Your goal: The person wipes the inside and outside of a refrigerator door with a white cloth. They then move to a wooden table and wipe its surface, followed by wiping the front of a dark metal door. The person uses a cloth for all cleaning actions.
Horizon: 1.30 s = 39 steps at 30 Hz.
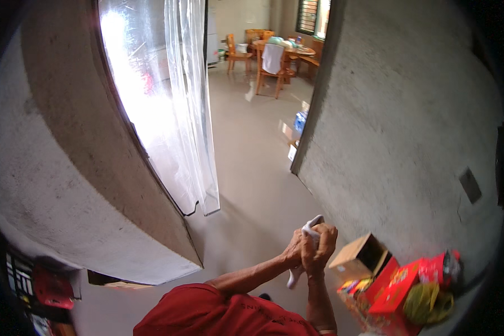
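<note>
My left hand and my right hand are pressed together in front of my body, both closed around a white cloth. One end of the cloth sticks up above the knuckles and another hangs below the hands. The fingers of my left hand are partly hidden behind my right hand. Both forearms reach out from a red shirt.
A clear plastic curtain hangs at the doorway's left. Beyond stand a wooden table and chairs. At the right wall are an open cardboard box, red boxes and a yellow-green plastic bag. A wall corner juts in at left.
</note>
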Tool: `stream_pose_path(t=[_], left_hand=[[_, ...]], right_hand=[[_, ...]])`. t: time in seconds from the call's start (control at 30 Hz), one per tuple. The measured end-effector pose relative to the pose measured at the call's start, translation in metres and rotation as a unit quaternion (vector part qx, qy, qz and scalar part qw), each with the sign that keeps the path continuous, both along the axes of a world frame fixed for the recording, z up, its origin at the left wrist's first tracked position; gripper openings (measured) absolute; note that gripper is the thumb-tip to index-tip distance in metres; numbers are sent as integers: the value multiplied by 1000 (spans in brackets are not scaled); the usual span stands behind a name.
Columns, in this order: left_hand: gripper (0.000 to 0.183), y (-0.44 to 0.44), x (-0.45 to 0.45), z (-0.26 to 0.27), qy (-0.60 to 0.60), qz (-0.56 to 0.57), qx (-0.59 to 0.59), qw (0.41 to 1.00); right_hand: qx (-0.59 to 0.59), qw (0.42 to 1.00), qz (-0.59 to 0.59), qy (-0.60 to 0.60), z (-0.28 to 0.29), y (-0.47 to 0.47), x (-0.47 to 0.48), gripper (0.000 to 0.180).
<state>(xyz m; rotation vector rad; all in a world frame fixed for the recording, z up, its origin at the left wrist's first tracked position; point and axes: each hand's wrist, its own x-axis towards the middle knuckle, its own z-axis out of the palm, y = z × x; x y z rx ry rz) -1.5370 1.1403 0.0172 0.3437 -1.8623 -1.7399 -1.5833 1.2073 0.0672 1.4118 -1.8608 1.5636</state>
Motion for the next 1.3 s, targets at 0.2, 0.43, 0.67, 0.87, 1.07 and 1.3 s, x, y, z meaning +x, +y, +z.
stream_pose_path(t=[0.2, 0.43, 0.67, 0.87, 1.07, 1.3], left_hand=[[32, -133, -88, 5, 52, 142, 363, 920], [53, -325, -175, -28, 309, -63, 269, 910], [24, -509, -263, -36, 379, -273, 561, 684], [22, -624, -308, -1, 36, 257, 345, 902], [28, -749, -334, 24, 165, 390, 372, 826], [25, -930, -268, -72, 266, 345, 128, 891]], right_hand=[[-72, 952, 17, -299, 23, -157, -113, 22], [-79, 972, 151, 163, -18, -342, -180, 26], [34, 980, 176, 83, -20, -495, -253, 36], [27, 975, 213, -61, -20, -675, -336, 17], [130, 820, 421, -366, -33, -859, -392, 15], [204, 824, 514, 121, -82, -967, -290, 65]])
